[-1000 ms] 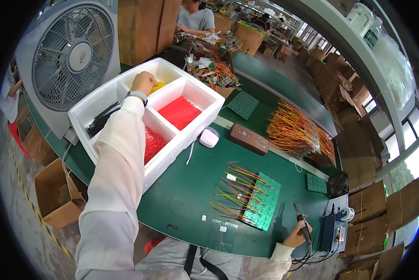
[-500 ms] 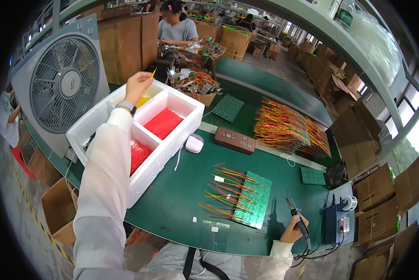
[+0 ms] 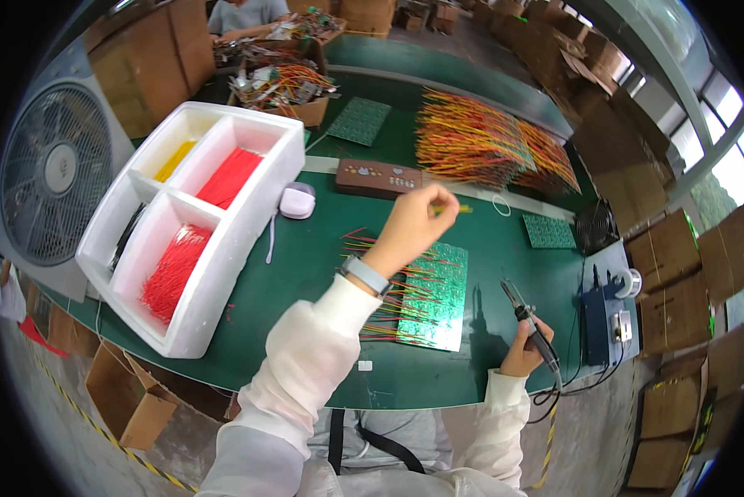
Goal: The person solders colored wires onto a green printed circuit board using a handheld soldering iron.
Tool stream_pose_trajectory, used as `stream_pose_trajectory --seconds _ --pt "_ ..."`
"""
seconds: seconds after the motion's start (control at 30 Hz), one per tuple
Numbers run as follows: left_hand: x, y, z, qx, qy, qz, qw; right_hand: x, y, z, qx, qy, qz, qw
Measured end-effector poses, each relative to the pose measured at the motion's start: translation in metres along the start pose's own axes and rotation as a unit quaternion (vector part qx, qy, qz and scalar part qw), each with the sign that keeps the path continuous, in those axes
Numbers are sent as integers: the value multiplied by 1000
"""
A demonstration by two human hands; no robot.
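My left hand (image 3: 417, 228) is closed in a pinch on thin yellow wire (image 3: 463, 209), above the far edge of a green circuit board panel (image 3: 440, 294). Red and yellow wires (image 3: 417, 308) stick out leftward from that panel, partly hidden by my left wrist. At the right, my right hand (image 3: 521, 349) is wrapped round a soldering iron (image 3: 541, 338), its tip pointing up and away. A white foam box (image 3: 252, 217) on the left has compartments of red wires (image 3: 175, 269), more red wires (image 3: 231, 176), yellow wires (image 3: 175, 160) and dark wires.
A brown case (image 3: 378, 178) and a pale lidded container (image 3: 297, 200) lie beyond the panel. Behind is a large wired-board stack (image 3: 471, 137). A blue soldering station (image 3: 601, 313) with a solder spool (image 3: 629, 283) stands right, a fan (image 3: 57, 170) left. A person sits across the table.
My left hand has moved from over the foam box's yellow-wire compartment rightward to above the circuit board panel, carrying yellow wire. The view has shifted; my right hand still holds the soldering iron.
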State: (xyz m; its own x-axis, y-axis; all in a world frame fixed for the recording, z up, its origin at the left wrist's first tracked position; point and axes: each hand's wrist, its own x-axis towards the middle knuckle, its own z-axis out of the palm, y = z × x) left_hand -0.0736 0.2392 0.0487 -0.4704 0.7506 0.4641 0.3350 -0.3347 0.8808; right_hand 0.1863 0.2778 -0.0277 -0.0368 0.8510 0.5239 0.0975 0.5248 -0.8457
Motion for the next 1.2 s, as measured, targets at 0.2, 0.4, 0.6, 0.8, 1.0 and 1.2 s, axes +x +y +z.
stream_pose_trajectory --seconds 0.2,0.4,0.6,0.8,1.0,1.2 --pt "-14 -37 8 -74 -33 -148 986 -5 4 -6 -25 -15 47 998" --pt "-4 -60 -16 -127 16 -208 970 -3 7 -5 -73 4 -17 997" --pt "-1 -67 -38 -156 70 -244 955 -8 1 -6 -67 -17 51 996" --pt "-2 -73 -31 -98 10 -242 965 -6 2 -5 -96 0 55 994" --pt "-5 -75 -18 -34 -8 -138 990 -5 1 -1 -100 -12 37 994" --pt "-4 -71 -24 23 -1 -116 993 -4 2 -3 -126 1 28 992"
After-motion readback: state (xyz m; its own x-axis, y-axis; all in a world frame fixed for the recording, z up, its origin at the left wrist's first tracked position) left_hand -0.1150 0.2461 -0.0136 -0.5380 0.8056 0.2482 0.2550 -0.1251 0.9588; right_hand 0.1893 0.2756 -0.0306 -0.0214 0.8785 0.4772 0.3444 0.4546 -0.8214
